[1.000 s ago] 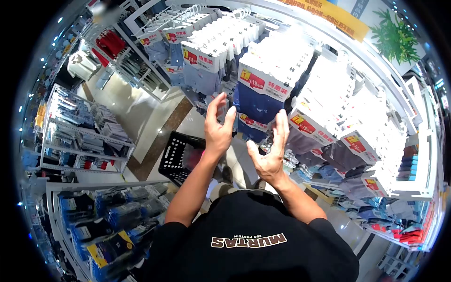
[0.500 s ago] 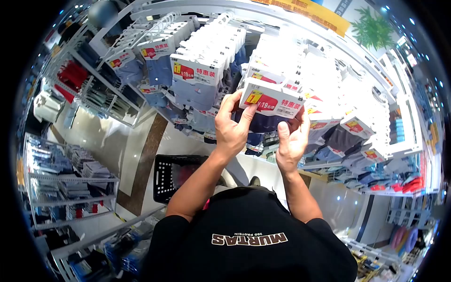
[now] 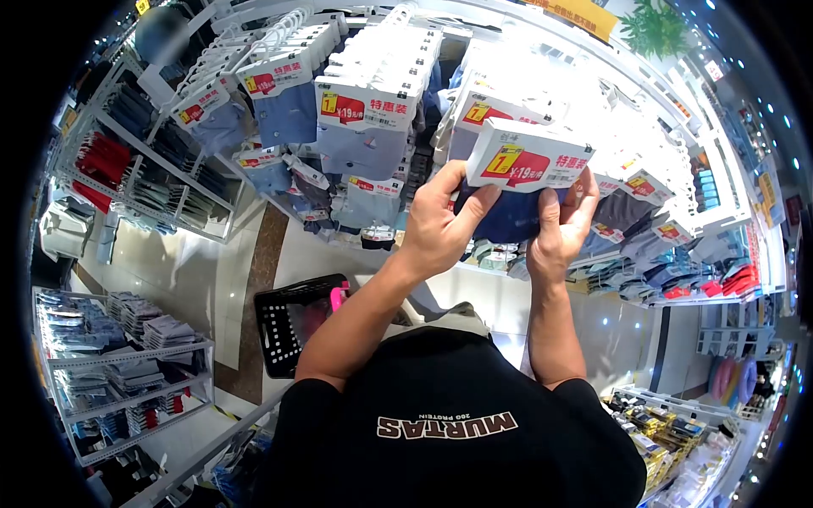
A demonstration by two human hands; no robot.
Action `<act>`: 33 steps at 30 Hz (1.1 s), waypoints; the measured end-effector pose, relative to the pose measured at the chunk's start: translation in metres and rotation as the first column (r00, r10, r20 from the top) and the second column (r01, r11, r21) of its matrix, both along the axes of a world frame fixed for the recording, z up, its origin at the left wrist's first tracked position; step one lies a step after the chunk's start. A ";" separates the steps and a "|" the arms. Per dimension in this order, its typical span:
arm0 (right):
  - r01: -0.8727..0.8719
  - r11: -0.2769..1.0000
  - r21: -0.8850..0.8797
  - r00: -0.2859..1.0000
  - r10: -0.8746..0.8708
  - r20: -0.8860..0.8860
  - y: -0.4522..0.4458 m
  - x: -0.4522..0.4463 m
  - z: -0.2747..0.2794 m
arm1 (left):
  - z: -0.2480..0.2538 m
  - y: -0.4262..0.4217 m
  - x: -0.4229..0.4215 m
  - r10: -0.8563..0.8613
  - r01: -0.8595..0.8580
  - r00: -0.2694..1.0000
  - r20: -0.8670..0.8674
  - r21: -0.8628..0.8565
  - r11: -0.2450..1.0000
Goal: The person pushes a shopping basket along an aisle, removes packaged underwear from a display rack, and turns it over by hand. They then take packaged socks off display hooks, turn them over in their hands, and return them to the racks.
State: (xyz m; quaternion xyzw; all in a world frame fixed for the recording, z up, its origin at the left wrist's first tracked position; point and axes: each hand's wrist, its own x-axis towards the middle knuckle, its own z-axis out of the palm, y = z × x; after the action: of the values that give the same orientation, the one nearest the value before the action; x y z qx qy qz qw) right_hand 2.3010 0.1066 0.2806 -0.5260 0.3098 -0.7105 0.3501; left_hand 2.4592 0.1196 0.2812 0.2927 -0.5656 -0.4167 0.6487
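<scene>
A dark blue garment pack [image 3: 506,217] with a white card header [image 3: 529,161], marked in red and yellow, is between my two hands. My left hand [image 3: 445,216] grips its left side, the thumb across the front near the card's lower edge. On the right side, my right hand [image 3: 561,224] holds it with the thumb in front and the fingers curled behind the card's edge. The pack is tilted toward me in front of a rack of similar packs [image 3: 360,127] on white hangers. Where its top meets the hangers is washed out by glare.
A black basket [image 3: 279,334] with a pink item stands on the floor to the left. Shelves of folded clothes [image 3: 127,364] are at the left, and red garments [image 3: 103,165] hang farther back. Another display of packs [image 3: 669,432] is at lower right.
Both hands went from open and apart to gripping the carded pack. Since half a second ago, the hands and pack have shifted right, and the rack looks nearer.
</scene>
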 end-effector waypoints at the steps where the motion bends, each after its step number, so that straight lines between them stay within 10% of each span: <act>1: -0.022 1.000 0.009 0.999 0.022 -0.036 0.004 0.001 -0.006 | -0.005 0.007 0.004 -0.018 0.020 1.000 -0.023 0.055 0.998; 8: -0.063 0.919 0.390 0.936 0.190 -0.297 0.055 0.003 -0.066 | -0.069 0.062 0.021 -0.016 0.251 0.873 -0.488 0.419 0.873; 19: -0.347 0.889 0.300 0.567 0.453 -0.687 0.091 0.053 -0.097 | -0.119 0.084 0.036 0.489 0.023 0.768 -0.413 0.781 0.624; 24: -0.361 0.793 0.492 0.642 0.593 -0.485 0.077 0.056 -0.110 | -0.141 0.089 0.051 0.402 0.151 0.761 -0.510 0.741 0.654; 28: -0.590 0.408 0.696 0.734 0.630 0.253 0.071 0.051 -0.117 | -0.138 0.091 0.047 0.289 0.253 0.810 -0.511 0.748 0.614; 33: -0.606 0.334 0.721 0.759 0.512 0.401 0.056 0.037 -0.118 | -0.146 0.087 0.036 0.196 0.325 0.800 -0.567 0.685 0.653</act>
State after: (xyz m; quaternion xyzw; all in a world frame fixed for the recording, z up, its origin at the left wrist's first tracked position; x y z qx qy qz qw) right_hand 2.3383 0.1625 0.1626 -0.3366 0.3839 -0.3421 0.7888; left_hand 2.4953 0.2071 0.1349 0.3669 -0.1171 -0.7066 0.5937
